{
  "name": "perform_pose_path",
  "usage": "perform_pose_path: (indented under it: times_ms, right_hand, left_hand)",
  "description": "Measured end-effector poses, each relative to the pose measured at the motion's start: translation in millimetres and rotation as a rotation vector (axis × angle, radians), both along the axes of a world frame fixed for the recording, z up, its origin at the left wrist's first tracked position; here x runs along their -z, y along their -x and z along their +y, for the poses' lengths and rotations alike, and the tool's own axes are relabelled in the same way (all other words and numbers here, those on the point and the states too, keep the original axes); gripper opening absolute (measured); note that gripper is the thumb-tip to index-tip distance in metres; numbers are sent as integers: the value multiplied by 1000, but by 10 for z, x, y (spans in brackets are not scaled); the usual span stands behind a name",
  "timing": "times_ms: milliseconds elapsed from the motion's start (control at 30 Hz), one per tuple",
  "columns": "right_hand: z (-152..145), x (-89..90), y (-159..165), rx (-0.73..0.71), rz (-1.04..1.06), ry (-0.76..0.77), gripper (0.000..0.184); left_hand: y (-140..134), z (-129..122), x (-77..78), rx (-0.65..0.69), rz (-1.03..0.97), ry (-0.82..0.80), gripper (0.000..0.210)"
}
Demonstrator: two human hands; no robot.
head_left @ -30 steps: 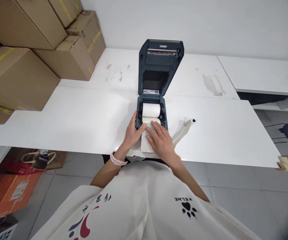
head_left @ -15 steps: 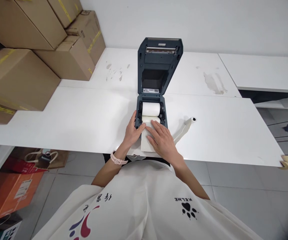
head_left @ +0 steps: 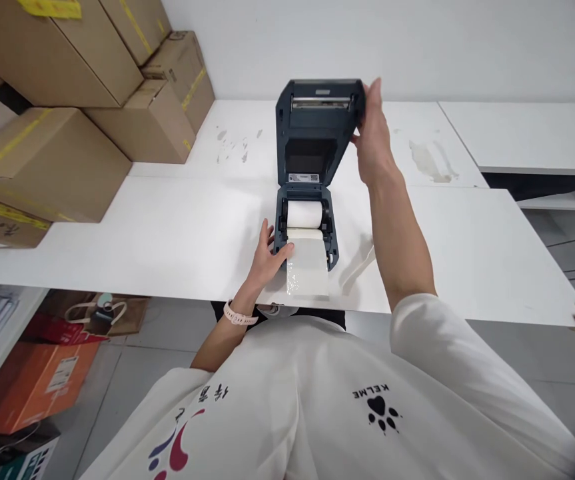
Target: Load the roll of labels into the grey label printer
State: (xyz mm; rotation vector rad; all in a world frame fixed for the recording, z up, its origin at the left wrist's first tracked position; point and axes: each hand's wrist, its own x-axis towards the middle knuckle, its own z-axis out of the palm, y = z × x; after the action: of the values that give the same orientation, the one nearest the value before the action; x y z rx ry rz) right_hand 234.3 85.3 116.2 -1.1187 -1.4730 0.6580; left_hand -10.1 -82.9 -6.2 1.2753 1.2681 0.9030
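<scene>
A dark label printer (head_left: pixel 334 250) sits on the white table with its lid (head_left: pixel 287 127) raised. Inside lies a white label roll (head_left: pixel 304 215), and a label strip (head_left: pixel 307 267) runs from it over the printer's front. My left hand (head_left: pixel 266 260) grips the printer's left side, its thumb resting on the strip's left edge and its fingers a little apart. Up at the lid's top right edge, my right hand (head_left: pixel 373 143) is closed around the rim; some of its fingertips are hidden behind the lid.
Right of the printer lies a loose strip of paper (head_left: pixel 360 267), partly covered by my right forearm. Cardboard boxes (head_left: pixel 42 160) are stacked on the table's left. Below the table, at left, are an orange box (head_left: pixel 42 380) and a paper bag (head_left: pixel 132 313).
My right hand has left the label strip and moved up to the right edge of the raised lid. My left hand stays at the printer's left side.
</scene>
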Motion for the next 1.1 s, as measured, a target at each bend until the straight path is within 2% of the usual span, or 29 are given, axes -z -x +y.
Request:
perform_pose_path:
  times_ms: [67,133,233,300,333,433,533,667,867,933,967,1067,1100]
  right_hand:
    - [-335,116,35,37,34,-19,75]
    - [-829,265,79,30,12,-19,71]
    - [-1540,523,209,15,-178,10,48]
    - [-1834,717,316,65,-204,81,43]
    - [-1914,819,361,94,-169,134,49]
    - [-1965,1097,424,153,-19,302,76]
    - [-1925,1259,402,109,40,448,89]
    - [-1942,1269,401,-44,182,539,84]
    - [-1964,1238,438,-1,218,535,84]
    - [-1953,1271,418,-29,180,526,83]
    - [-1947,1289,407,-37,164,521,82]
    - [-1936,1322,396,-31,181,512,80]
    - [-1935,1326,400,-19,204,511,80]
  left_hand:
    - [104,-53,-32,-43,-35,31,94]
    - [194,-92,-104,-87,-54,1,84]
    - [213,-101,-245,-82,-32,-79,76]
    - [136,-84,-307,-47,-19,-82,77]
    - [82,-75,-317,-30,-25,-65,81]
    - [-69,-67,-279,12,-101,17,95]
    - [-128,-93,-213,73,-184,74,89]
    - [-125,-123,-152,66,-170,52,77]
    - [-120,-113,-66,33,-129,-25,80]
    - [-84,-187,-63,24,-86,-27,78]
    - [-58,-248,-67,-26,-28,-44,75]
    - [21,-470,-82,-259,177,-101,47]
    - [39,-527,-86,-245,184,-79,33]
